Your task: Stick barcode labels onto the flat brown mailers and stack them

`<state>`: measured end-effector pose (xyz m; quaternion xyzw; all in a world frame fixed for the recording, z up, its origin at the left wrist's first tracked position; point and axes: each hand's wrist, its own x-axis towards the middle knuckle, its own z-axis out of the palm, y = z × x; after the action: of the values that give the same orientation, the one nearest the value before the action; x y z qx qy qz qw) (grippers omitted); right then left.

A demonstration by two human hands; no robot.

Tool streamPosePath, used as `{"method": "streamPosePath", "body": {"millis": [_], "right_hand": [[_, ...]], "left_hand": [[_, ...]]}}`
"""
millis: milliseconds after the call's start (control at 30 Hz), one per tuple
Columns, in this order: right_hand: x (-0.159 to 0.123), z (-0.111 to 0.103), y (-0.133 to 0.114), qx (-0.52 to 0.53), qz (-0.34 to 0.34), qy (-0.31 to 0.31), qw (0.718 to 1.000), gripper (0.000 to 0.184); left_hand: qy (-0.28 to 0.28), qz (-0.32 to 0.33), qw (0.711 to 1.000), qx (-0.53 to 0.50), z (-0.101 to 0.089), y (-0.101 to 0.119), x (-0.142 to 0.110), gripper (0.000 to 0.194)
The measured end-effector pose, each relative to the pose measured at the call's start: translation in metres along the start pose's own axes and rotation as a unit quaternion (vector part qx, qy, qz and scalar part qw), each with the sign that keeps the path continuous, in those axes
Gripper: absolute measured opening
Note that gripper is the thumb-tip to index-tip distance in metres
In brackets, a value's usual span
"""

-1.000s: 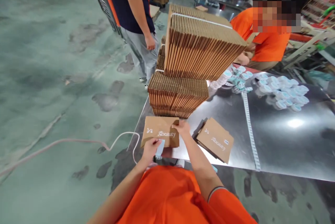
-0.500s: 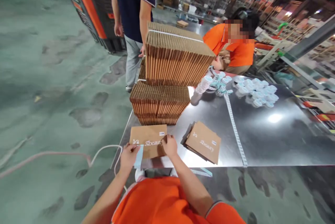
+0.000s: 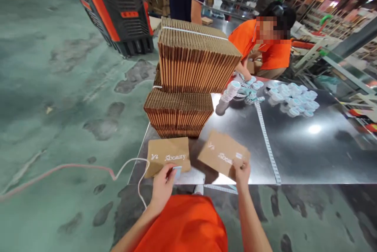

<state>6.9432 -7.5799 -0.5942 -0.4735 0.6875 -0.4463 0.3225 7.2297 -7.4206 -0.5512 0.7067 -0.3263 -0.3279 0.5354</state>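
The left hand (image 3: 161,187) pinches a pale blue label strip (image 3: 177,173) at the near edge of a flat kraft box (image 3: 167,157) at 7 o'clock on the surface (image 3: 309,154). The right hand (image 3: 242,173) grips a second flat box (image 3: 222,153) by its near corner, tilting it, at 5 o'clock of the bundled cardboard stacks (image 3: 185,79).

The table (image 3: 294,154) is sheet metal, smooth and glossy, throwing back a bright lamp glare. The flat printed cartons (image 3: 167,156) and (image 3: 222,153) are matt brown cardboard with white lettering; the bundled stacks (image 3: 188,83) behind show rough corrugated edges, bound with a white plastic strap. The small jars (image 3: 294,101) look like shiny pale plastic. The floor (image 3: 59,87) is green painted concrete, worn and patchy. The shirt (image 3: 188,228) is orange matt cloth
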Motion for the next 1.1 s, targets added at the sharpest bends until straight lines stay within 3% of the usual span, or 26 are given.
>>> {"method": "streamPosePath", "body": {"millis": [100, 167, 200, 233, 300, 400, 467, 567, 667, 800, 1100], "right_hand": [[0.045, -0.038, -0.004, -0.171, 0.035, 0.095, 0.980, 0.056], [0.050, -0.035, -0.011, -0.222, 0.026, 0.114, 0.968, 0.058], [0.044, -0.026, -0.017, -0.212, 0.011, 0.095, 0.973, 0.057], [0.032, -0.013, -0.023, -0.192, -0.007, 0.054, 0.980, 0.055], [-0.005, 0.020, -0.040, -0.115, -0.043, -0.086, 0.989, 0.047], [-0.070, 0.067, -0.070, 0.010, -0.065, -0.304, 0.950, 0.035], [-0.106, 0.086, -0.088, 0.045, -0.067, -0.387, 0.918, 0.029], [-0.134, 0.097, -0.106, 0.059, -0.072, -0.448, 0.889, 0.023], [-0.140, 0.099, -0.111, 0.046, -0.072, -0.459, 0.884, 0.016], [-0.140, 0.104, -0.110, 0.034, -0.050, -0.457, 0.887, 0.015], [-0.141, 0.118, -0.103, 0.002, -0.094, -0.412, 0.906, 0.015]], "left_hand": [[0.000, -0.043, 0.997, -0.058, 0.003, 0.008, -0.001, 0.024], [-0.019, -0.079, 0.992, -0.095, 0.003, 0.011, 0.000, 0.022], [-0.027, -0.097, 0.989, -0.107, 0.002, 0.012, 0.000, 0.021], [-0.032, -0.114, 0.986, -0.119, 0.001, 0.012, 0.000, 0.020], [-0.036, -0.143, 0.979, -0.140, 0.000, 0.012, 0.000, 0.021], [-0.050, -0.151, 0.975, -0.157, -0.001, 0.013, 0.000, 0.026], [-0.053, -0.132, 0.979, -0.145, -0.002, 0.013, 0.001, 0.027], [-0.038, -0.114, 0.982, -0.146, -0.003, 0.012, 0.003, 0.034], [-0.022, -0.115, 0.981, -0.154, -0.006, 0.008, 0.004, 0.038], [-0.010, -0.105, 0.989, -0.104, -0.010, 0.003, 0.005, 0.024], [-0.011, -0.075, 0.997, 0.028, -0.012, -0.005, 0.008, 0.042]]}}
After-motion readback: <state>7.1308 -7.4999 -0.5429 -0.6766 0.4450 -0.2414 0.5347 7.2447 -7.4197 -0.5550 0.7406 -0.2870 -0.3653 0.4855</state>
